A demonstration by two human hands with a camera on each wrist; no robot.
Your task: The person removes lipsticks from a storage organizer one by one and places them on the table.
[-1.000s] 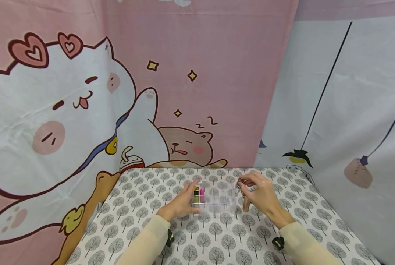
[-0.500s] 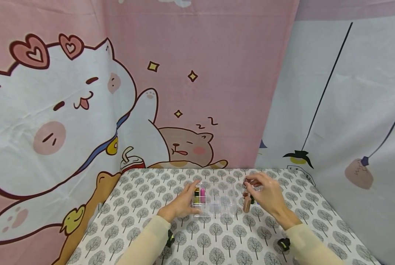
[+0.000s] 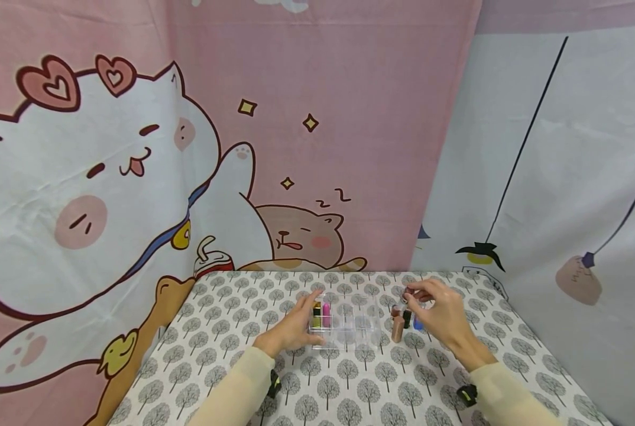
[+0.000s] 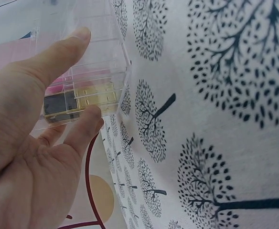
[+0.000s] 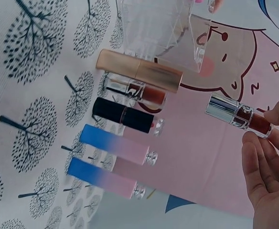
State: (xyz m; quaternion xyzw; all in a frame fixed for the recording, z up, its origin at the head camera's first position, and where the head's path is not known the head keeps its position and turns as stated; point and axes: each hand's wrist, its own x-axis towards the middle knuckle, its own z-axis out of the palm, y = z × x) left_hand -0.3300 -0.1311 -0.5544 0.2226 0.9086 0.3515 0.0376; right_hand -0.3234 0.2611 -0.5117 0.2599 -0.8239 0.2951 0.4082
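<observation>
My left hand [image 3: 294, 323] grips the left end of a clear lipstick organizer [image 3: 345, 337], thumb on one wall and fingertips on the other. Inside that end stand a bright pink tube [image 3: 326, 312] and a black-and-gold lipstick [image 4: 80, 101]. Between the thumb and fingers of my right hand [image 3: 441, 310] is a lip gloss [image 5: 240, 116] with a silver cap and dark red body. It is held in the air, to the right of the organizer. Close below it, a rose-gold lipstick [image 5: 139, 70], another lip gloss [image 5: 135, 90] and a black lipstick [image 5: 123, 115] stand on the table.
Two blue-to-pink tubes [image 5: 113, 144] with clear knobs stand beside the black lipstick. The table wears a white cloth [image 3: 328, 408] printed with grey trees. Behind it hangs a pink cartoon curtain [image 3: 371, 148], with a pale one [image 3: 535, 177] at the right.
My right hand has moved right, away from the organizer, carrying the lip gloss; the standing tubes have come into fuller view. My left hand has stayed on the organizer.
</observation>
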